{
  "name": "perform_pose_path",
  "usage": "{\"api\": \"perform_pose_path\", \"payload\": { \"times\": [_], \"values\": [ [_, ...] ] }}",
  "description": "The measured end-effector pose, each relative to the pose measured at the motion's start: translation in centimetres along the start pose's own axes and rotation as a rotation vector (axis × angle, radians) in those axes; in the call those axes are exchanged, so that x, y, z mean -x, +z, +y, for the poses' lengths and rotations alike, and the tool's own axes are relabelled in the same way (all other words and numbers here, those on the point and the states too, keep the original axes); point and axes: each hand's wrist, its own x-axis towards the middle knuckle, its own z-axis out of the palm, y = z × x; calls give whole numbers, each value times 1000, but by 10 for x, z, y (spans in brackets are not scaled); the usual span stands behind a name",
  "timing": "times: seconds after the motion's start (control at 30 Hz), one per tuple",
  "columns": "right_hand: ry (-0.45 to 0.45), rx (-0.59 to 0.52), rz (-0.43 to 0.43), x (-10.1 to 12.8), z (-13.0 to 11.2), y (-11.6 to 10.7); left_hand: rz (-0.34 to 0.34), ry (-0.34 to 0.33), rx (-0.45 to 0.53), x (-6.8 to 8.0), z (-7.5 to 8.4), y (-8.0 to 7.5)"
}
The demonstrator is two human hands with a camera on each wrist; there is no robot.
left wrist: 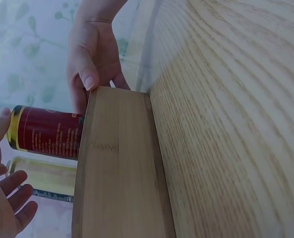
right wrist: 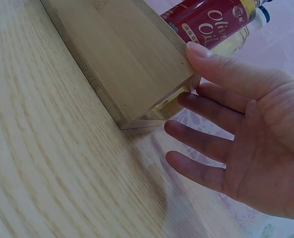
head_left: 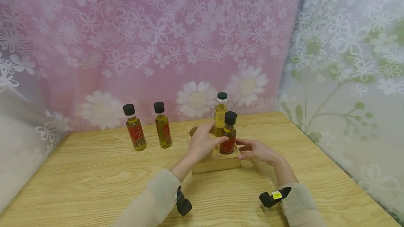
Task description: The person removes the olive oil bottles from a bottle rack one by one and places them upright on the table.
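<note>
Two oil bottles stand in a pale wooden holder (head_left: 216,165). One is a red-labelled olive oil bottle (head_left: 227,146) with a black cap, at the front right. Behind it rises a bottle of yellow oil (head_left: 220,115) with a dark green and white cap. My left hand (head_left: 203,142) is over the holder with its fingers spread loosely, the thumb overlapping the red-labelled bottle in the head view. At the holder's right front corner, my right hand (head_left: 257,151) grips with thumb and index finger. Its other fingers (right wrist: 196,171) stretch out beside the wood.
Two more black-capped oil bottles stand on the wooden table (head_left: 94,178) to the left: a red-labelled one (head_left: 136,134) and another (head_left: 163,130) turned partly sideways. A round hole (head_left: 193,131) shows in the holder's left part. Flowered curtains (head_left: 157,45) hang behind and beside the table.
</note>
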Motion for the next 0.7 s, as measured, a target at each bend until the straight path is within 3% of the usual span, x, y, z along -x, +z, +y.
{"api": "perform_pose_path", "payload": {
  "times": [0.7],
  "values": [
    [5, 0, 17, 0, 3, 1, -63, 46, 71, -6, 11, 17]
  ]
}}
